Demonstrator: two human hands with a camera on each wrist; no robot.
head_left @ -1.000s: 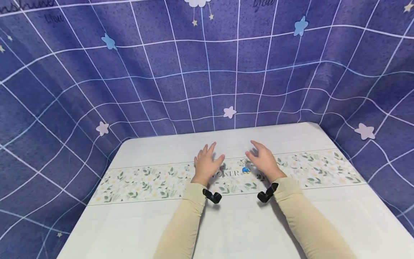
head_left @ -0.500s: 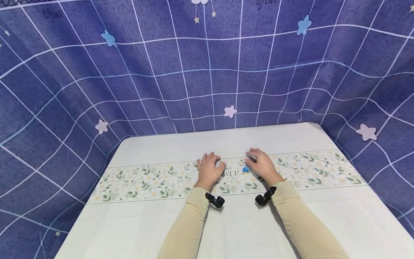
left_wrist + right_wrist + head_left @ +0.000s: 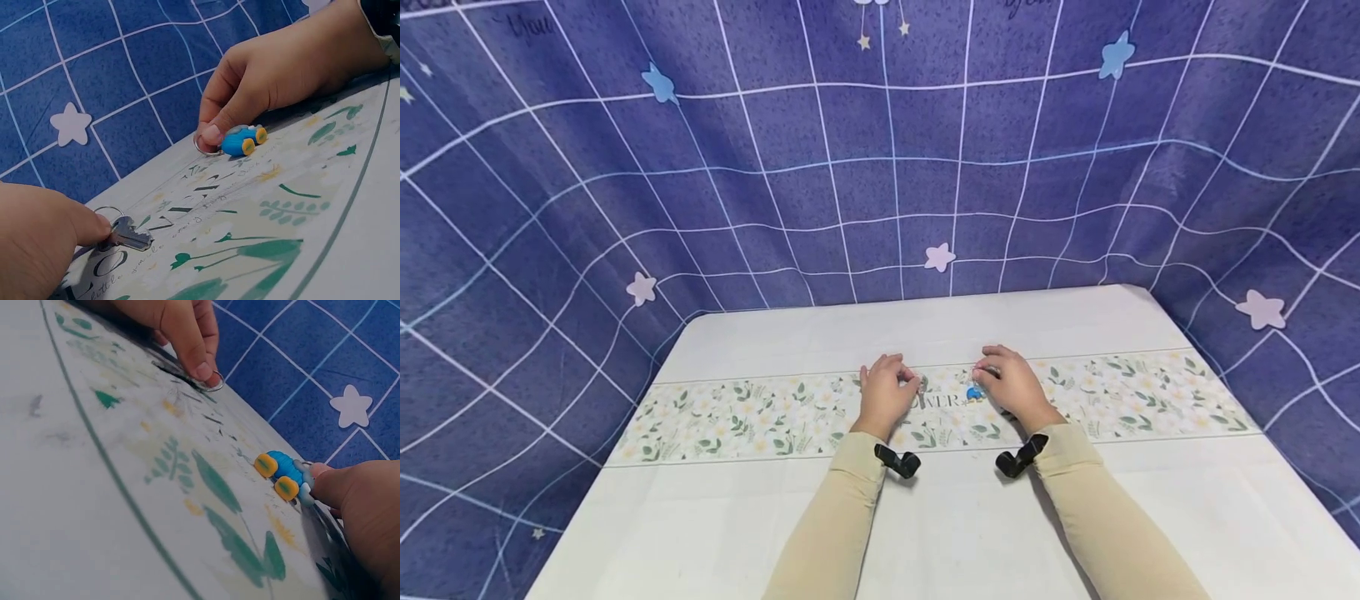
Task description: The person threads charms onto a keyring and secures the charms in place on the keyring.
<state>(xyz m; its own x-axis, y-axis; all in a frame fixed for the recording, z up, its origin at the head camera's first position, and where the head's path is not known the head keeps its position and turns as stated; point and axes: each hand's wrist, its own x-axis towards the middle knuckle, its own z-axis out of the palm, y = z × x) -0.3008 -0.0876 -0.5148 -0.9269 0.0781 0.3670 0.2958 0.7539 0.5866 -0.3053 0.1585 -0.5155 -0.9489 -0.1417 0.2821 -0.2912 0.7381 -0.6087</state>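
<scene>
My left hand (image 3: 882,398) pinches a metal key ring (image 3: 219,382) between thumb and fingertips, low over the printed strip. From that ring a silver key (image 3: 130,236) hangs or lies close above the table, seen in the left wrist view. To the right, my right hand (image 3: 1017,389) pinches the ring of a small keychain. Its charm, a blue figure with yellow feet (image 3: 237,142), lies on its side by the thumb. In the right wrist view the same blue charm (image 3: 285,465) shows its yellow feet toward the camera. The fingertips hide parts of both rings.
A white table cover (image 3: 955,517) carries a floral strip (image 3: 722,425) with printed lettering between the hands. Behind and beside the table hangs a blue curtain (image 3: 865,192) with white grid lines and stars. Each wrist wears a black camera mount (image 3: 898,461).
Both hands have come down from spread fingers above the strip. Thumbs and fingertips have closed on the two rings, the left on the key ring, the right on the charm's ring.
</scene>
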